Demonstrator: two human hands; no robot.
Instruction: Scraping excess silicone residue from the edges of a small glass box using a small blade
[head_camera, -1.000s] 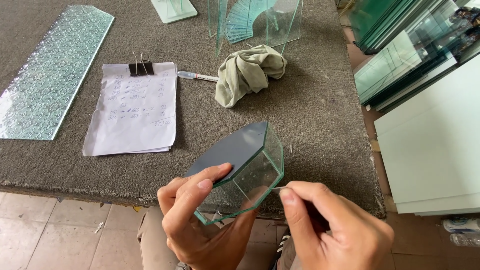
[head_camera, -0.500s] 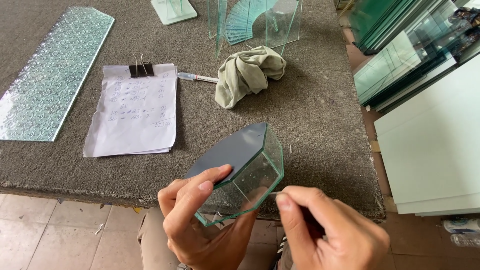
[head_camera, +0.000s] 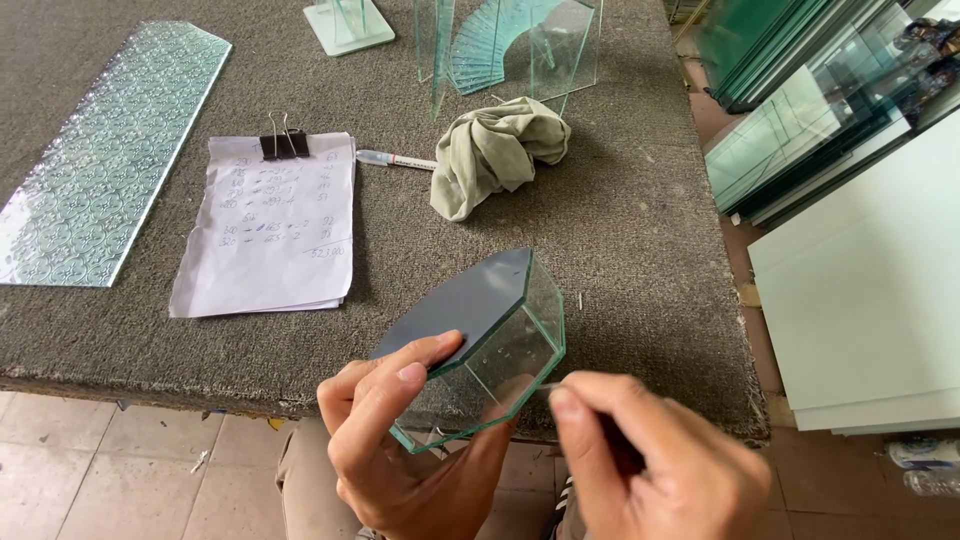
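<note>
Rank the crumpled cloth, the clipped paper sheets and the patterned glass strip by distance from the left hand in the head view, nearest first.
1. Clipped paper sheets, up and left of the left hand.
2. Crumpled cloth, farther up the table, slightly right.
3. Patterned glass strip, far left edge.
</note>
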